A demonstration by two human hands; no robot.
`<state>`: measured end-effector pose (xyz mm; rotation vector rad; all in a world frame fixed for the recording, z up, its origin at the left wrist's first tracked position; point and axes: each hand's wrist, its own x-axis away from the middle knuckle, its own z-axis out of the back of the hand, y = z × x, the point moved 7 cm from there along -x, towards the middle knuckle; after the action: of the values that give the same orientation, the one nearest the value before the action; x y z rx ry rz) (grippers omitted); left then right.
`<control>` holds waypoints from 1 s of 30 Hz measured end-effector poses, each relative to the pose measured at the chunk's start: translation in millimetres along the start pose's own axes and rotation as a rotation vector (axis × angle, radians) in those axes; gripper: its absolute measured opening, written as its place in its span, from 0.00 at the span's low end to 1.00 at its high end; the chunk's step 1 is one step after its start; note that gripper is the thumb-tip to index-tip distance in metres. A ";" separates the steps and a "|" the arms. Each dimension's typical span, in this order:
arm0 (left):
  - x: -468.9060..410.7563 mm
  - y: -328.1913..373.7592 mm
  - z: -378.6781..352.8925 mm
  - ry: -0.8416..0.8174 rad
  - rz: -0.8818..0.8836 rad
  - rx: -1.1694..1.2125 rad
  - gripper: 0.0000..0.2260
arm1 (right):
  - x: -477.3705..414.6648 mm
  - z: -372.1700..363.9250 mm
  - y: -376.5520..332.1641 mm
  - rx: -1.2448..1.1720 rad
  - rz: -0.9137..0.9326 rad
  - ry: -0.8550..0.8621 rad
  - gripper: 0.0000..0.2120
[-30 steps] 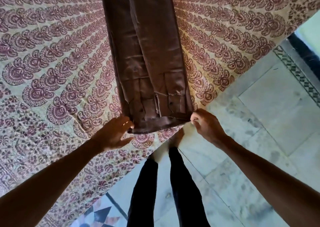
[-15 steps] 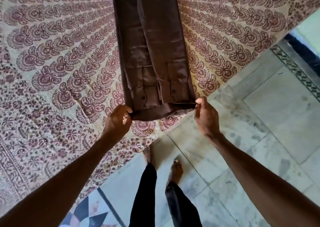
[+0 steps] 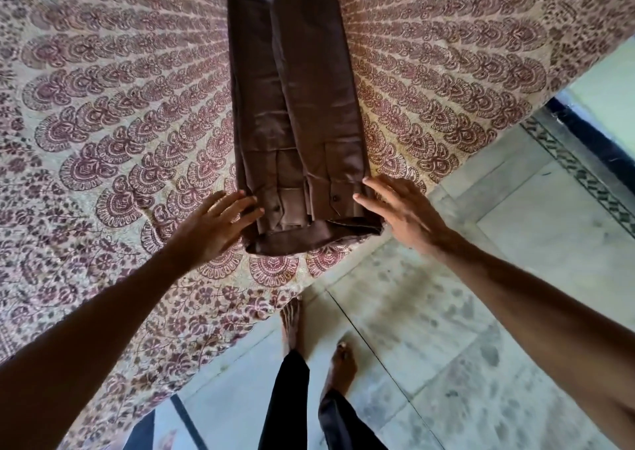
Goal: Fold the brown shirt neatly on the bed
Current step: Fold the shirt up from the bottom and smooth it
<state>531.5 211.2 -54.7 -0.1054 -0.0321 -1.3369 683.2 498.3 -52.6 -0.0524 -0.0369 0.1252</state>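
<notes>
head view, nearest first: bare feet (image 3: 290,322) stand on the marble floor (image 3: 446,312) at the bed's corner. just beyond, the left hand (image 3: 220,224) and right hand (image 3: 403,210) are open with fingers straight, flanking the near end of the brown shirt (image 3: 292,105). their fingertips rest on its side edges, probably to square and flatten the strip before folding it across. the shirt lies narrow, sleeves folded in, running away over the patterned bedspread (image 3: 103,112). half a second earlier both hands pinched the hem's near corners; now they have let go and it lies flat.
</notes>
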 end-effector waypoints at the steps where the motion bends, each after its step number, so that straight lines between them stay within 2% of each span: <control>1: -4.0 -1.2 -4.6 -0.035 -0.041 -0.020 0.28 | -5.5 -4.2 -2.1 0.020 0.066 -0.042 0.35; 5: -19.7 -1.4 -10.1 -0.121 -0.121 -0.015 0.30 | -20.1 -9.2 -5.6 0.056 0.192 -0.077 0.30; 8: -29.8 0.6 -6.8 -0.064 -0.114 0.063 0.26 | -25.1 -3.3 -8.0 -0.049 0.178 0.026 0.27; 10: -31.2 -2.2 -5.3 -0.002 -0.049 0.178 0.23 | -26.5 3.8 -4.0 -0.202 0.096 0.106 0.25; 13: -37.3 -13.1 14.9 0.046 0.143 0.542 0.13 | -35.9 14.0 8.4 -0.468 -0.107 0.102 0.20; 15: -52.1 -31.1 37.2 0.086 0.341 0.768 0.06 | -50.9 31.8 15.3 -0.692 -0.234 0.136 0.12; 18: -83.4 -81.4 62.1 0.262 0.613 1.045 0.13 | -90.5 69.4 37.5 -0.908 -0.408 0.334 0.07; 21: -121.6 -139.9 66.7 0.404 0.829 1.348 0.11 | -150.1 84.3 76.2 -1.048 -0.602 0.484 0.14; 23: -149.3 -176.2 59.9 0.476 0.942 1.511 0.11 | -194.7 79.0 105.3 -1.084 -0.776 0.509 0.18; 27: -198.3 -245.7 22.3 0.409 1.068 1.445 0.11 | -271.7 57.0 150.3 -1.013 -0.941 0.477 0.15; 30: -222.9 -282.6 -5.8 0.252 1.123 1.327 0.20 | -311.3 42.5 170.7 -0.881 -0.956 0.404 0.17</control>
<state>204.9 362.2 -62.8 1.0285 -0.5487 -0.0140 351.7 630.5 -29.9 -0.9237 0.2901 -0.8694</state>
